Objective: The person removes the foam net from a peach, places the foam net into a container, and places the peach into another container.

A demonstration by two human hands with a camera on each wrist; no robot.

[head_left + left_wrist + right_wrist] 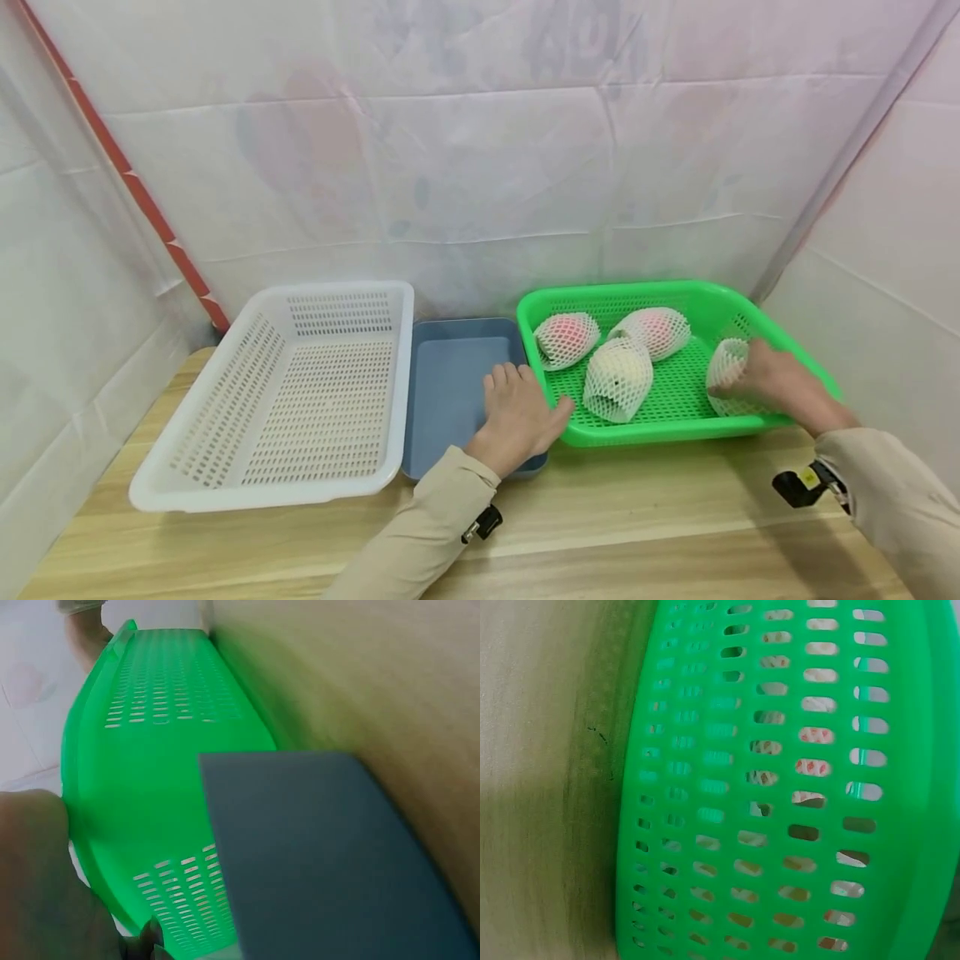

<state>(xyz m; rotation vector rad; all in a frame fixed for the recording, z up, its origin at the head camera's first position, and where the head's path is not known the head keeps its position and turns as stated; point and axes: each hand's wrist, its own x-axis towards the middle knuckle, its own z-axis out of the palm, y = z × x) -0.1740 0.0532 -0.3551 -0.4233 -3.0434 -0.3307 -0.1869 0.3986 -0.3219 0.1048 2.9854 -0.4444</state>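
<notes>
My right hand (pixel 776 383) reaches into the right end of a green basket (pixel 667 432) and grips a fruit in a white foam net (pixel 723 375), its thumb across the net. Much of that fruit is hidden behind the hand. Farther left in the same basket lie two netted fruits with pink skin, one pink fruit (pixel 567 337) at the left wall and another pink fruit (pixel 660 329) behind. In front of them sits a pale yellow netted fruit (pixel 618 375). My left hand (pixel 521 412) is over the grey tray (pixel 450 375), fingers extended, thumb beside the green basket's rim.
A white perforated basket (pixel 337 400) stands at the left, close beside the grey tray. All the containers rest on a wooden table (pixel 622 508). White sheeting (pixel 487 167) encloses the back and both sides. In the right wrist view the green basket's slotted wall (pixel 780 825) fills most of the picture.
</notes>
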